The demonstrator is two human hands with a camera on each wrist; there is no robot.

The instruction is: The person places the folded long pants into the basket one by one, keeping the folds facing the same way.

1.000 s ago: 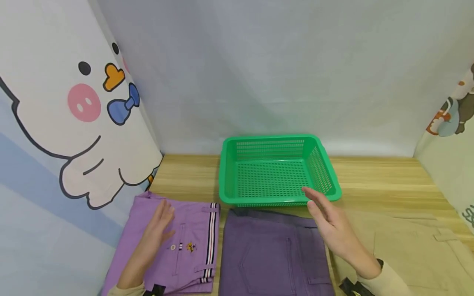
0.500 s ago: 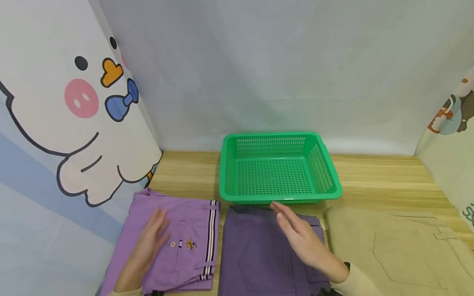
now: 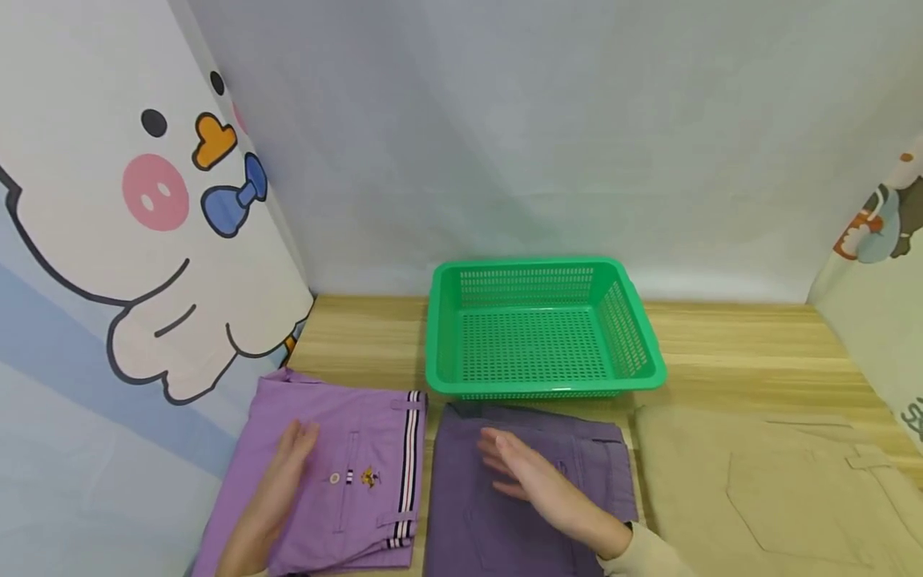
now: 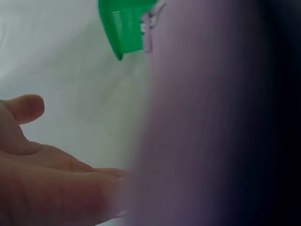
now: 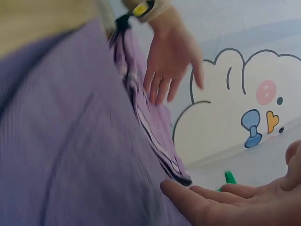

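left hand (image 3: 276,482) over lilac pants (image 3: 389,449), right hand (image 3: 544,485) over purple pants (image 3: 454,501), below basket (image 3: 541,389); fingers straight, slightly spread, pinching nothing. folds probably hold best supported from both sides.

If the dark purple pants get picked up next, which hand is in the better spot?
Probably the right hand: in the head view, it's over the dark purple pants, holding nothing. The left hand is over the lilac pants instead.

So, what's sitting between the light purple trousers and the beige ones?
The dark purple trousers lie there, with a narrow strip of table on either side. The head view shows it.
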